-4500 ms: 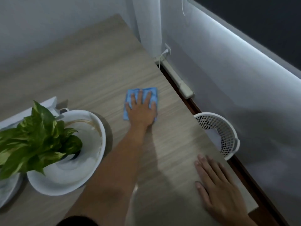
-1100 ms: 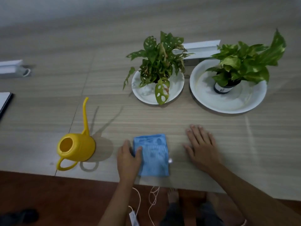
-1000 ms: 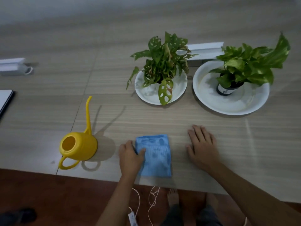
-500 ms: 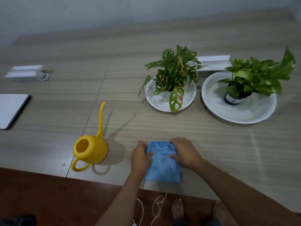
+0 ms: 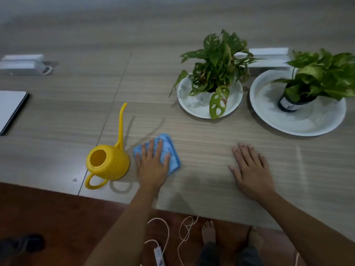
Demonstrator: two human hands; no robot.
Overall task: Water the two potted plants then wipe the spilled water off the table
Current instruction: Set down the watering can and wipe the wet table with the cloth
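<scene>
My left hand (image 5: 153, 164) lies flat, fingers spread, pressing a blue cloth (image 5: 172, 154) onto the wooden table (image 5: 211, 181) near its front edge. Touching or almost touching the hand's left side stands a yellow watering can (image 5: 107, 162) with its long spout pointing away from me. My right hand (image 5: 249, 169) rests palm down on bare table to the right, holding nothing. Further back, a holey-leaved potted plant (image 5: 217, 62) sits on a small white plate (image 5: 192, 106). A second potted plant (image 5: 322, 72) in a dark pot sits on a larger white plate (image 5: 307, 123).
A white box (image 5: 269, 56) lies behind the plants and another white box (image 5: 23, 64) at the far left. A flat white tablet-like slab (image 5: 9, 108) lies at the left edge. A small wet spot (image 5: 74, 179) marks the table by the can. Cables (image 5: 163, 237) trail on the floor.
My left hand has slid the cloth left, up against the watering can, and now covers it flat. My right hand has let go of the cloth and moved right onto bare table.
</scene>
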